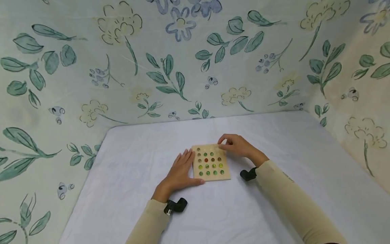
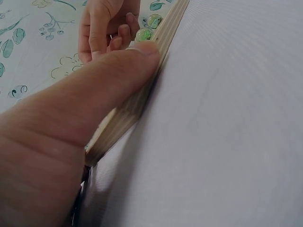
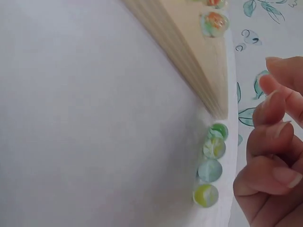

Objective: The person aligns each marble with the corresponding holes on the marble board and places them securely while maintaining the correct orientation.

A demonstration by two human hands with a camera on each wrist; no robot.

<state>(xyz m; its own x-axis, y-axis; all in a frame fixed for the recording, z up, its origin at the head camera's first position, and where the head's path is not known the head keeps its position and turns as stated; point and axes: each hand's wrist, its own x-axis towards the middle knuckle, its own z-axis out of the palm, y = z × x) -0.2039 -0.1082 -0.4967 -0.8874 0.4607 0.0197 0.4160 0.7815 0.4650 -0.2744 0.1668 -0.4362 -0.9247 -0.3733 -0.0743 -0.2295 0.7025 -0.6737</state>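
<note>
A square wooden board (image 1: 228,177) lies on the white cloth, with rows of glass marbles (image 1: 206,160) seated in it, most of them green or yellow. My left hand (image 1: 180,171) rests against its left side, fingers stretched along the edge. In the left wrist view, the thumb (image 2: 118,68) presses on the board's near edge. Over the far right corner is my right hand (image 1: 236,145), thumb and forefinger close together. The right wrist view shows its other fingers (image 3: 270,137) curled; I cannot tell whether a marble is between the fingertips.
In the right wrist view, several loose marbles (image 3: 209,170) lie in a line past the board's corner, near the curled fingers. White cloth (image 1: 146,145) covers the table, and a flower-print sheet (image 1: 170,84) hangs behind it. Black cameras (image 1: 176,205) sit on both wrists.
</note>
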